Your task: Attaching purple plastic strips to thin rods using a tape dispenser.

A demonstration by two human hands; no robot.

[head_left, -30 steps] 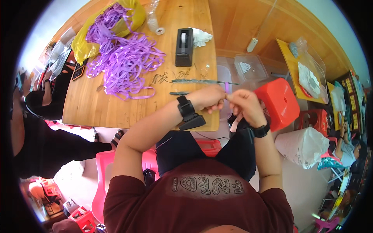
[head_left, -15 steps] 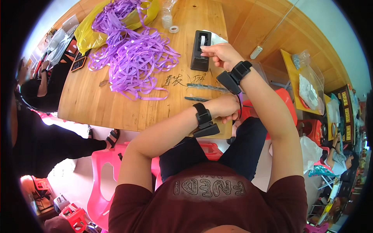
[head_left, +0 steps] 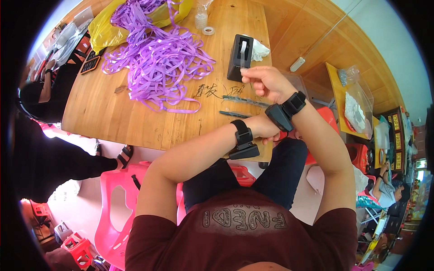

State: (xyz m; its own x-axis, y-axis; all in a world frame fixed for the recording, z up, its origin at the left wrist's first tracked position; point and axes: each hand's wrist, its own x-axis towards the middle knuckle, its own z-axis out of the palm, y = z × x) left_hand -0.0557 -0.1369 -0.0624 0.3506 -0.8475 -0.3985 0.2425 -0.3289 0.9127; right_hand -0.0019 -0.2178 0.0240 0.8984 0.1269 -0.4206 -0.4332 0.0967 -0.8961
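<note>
A black tape dispenser (head_left: 233,61) stands on the wooden table with a pale roll of tape (head_left: 243,47) in it. At its near end my right hand (head_left: 267,82) is closed in a pinch on the tape's end, and a clear strip runs from the roll to the fingertips. Lower down, by the table's near right corner, my left hand (head_left: 265,127) has its fingers curled. The black device on my right wrist hides part of this hand, so what it holds cannot be made out. Two thin dark strips (head_left: 244,100) lie on the table between the hands and the dispenser.
A heap of purple ribbons (head_left: 167,67) spills from a yellow plastic bag (head_left: 106,34) at the far left. A small tape roll (head_left: 208,30) and crumpled white tissue (head_left: 259,50) lie farther back. Left of the table is another person; pink chairs (head_left: 110,217) stand below.
My right hand has pulled back toward me from the roll, drawing out the tape. The right wrist now covers more of my left hand.
</note>
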